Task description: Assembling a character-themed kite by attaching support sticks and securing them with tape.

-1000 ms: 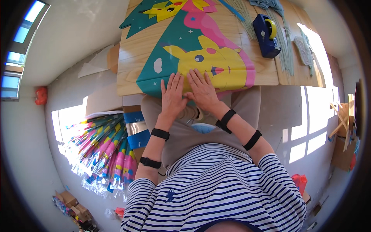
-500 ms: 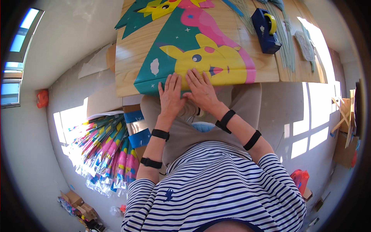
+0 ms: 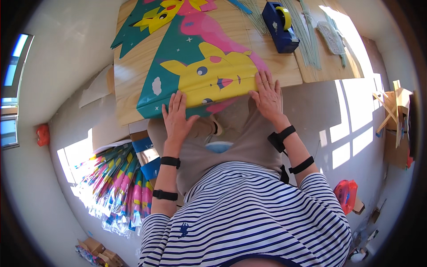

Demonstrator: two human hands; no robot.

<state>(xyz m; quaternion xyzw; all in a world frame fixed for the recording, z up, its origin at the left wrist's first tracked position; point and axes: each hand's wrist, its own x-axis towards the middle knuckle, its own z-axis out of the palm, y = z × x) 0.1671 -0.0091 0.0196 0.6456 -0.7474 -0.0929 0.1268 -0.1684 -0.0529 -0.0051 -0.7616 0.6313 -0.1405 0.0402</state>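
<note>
A printed sheet [image 3: 200, 66] in green, pink and yellow, with a cartoon face, lies on the wooden table. Its near part bends over the table's front edge and hangs down a little. My left hand [image 3: 176, 120] rests on that near edge, left of the face, fingers stretched forward and thumb apart. My right hand [image 3: 269, 95] is at the sheet's right end, by the pink border, with its fingers extended and the thumb out to the side. Neither hand grips anything.
A blue tape dispenser [image 3: 281, 33] with yellow tape stands at the back right, among bundles of thin pale rods [image 3: 307, 40] and a clear plastic box [image 3: 330, 38]. More printed sheets [image 3: 149, 22] lie back left. Bagged colourful bundles [image 3: 118, 182] sit on the floor at left.
My hands have slid apart along the sheet's near edge, the right one moving right to the pink border. The whole view has shifted, with the table now further left.
</note>
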